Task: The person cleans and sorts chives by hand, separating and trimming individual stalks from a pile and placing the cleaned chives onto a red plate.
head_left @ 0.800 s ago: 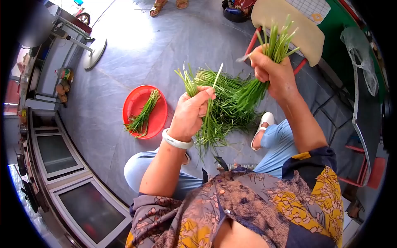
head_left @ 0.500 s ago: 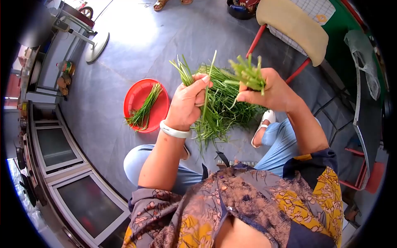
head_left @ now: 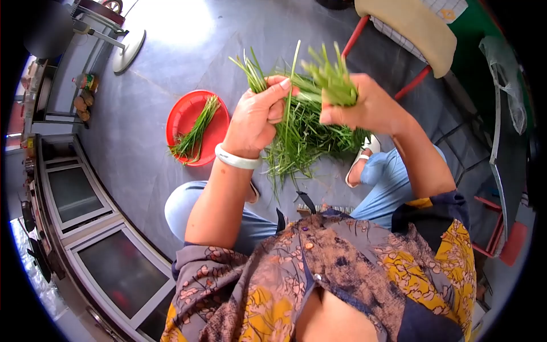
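Note:
My left hand (head_left: 250,119), a pale bangle on its wrist, is closed around a small bunch of chives (head_left: 254,74). One long blade stands up beside its thumb. To the right, my right hand (head_left: 367,102) grips a thicker bunch of chives (head_left: 330,80), its cut stem ends pointing up and slightly blurred. Both hands are raised above a loose green heap of chives (head_left: 319,137) on the floor between my feet. Left of the heap sits a red plastic basin (head_left: 170,128) holding a neat bundle of chives (head_left: 198,131).
Glass-fronted cabinets (head_left: 122,273) run along the left. A white round stand base (head_left: 130,50) is on the floor at upper left. At upper right is a chair with a beige pad (head_left: 410,28) and red legs. A clear plastic bag (head_left: 504,80) hangs at far right.
The whole view has tilted, so the floor, basin and hands sit higher in the picture. My right hand has shifted slightly left with its bunch. Both hands keep their hold.

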Action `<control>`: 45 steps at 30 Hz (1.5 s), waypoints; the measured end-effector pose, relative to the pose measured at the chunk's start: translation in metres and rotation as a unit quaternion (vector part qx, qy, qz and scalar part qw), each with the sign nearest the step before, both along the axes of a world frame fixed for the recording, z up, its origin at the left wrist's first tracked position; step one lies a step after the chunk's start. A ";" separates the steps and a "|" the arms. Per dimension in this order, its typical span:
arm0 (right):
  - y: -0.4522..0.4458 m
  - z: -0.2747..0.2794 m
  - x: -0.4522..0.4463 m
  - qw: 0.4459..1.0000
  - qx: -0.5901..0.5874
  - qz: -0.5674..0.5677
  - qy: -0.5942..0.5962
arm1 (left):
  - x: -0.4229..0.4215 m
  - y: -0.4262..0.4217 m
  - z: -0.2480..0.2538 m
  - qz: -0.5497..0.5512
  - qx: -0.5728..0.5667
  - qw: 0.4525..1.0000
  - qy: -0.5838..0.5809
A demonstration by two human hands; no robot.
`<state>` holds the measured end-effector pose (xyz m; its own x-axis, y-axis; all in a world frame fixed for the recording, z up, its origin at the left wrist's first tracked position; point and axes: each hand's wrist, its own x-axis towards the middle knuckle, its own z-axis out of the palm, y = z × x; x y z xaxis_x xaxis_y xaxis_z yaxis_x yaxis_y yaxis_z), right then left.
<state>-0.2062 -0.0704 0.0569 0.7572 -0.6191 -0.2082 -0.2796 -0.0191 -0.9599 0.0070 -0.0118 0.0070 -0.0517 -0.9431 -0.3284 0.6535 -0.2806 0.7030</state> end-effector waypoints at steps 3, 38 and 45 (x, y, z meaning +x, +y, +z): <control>-0.004 -0.007 0.002 0.999 0.011 -0.044 -0.007 | -0.003 0.000 -0.004 -0.004 0.000 1.000 -0.007; 0.001 -0.051 0.033 0.962 0.196 -0.143 -0.123 | -0.008 -0.002 -0.006 0.092 -0.012 0.994 -0.055; -0.012 -0.038 0.022 0.958 0.141 -0.195 -0.153 | -0.004 0.002 -0.001 0.028 0.002 0.997 -0.076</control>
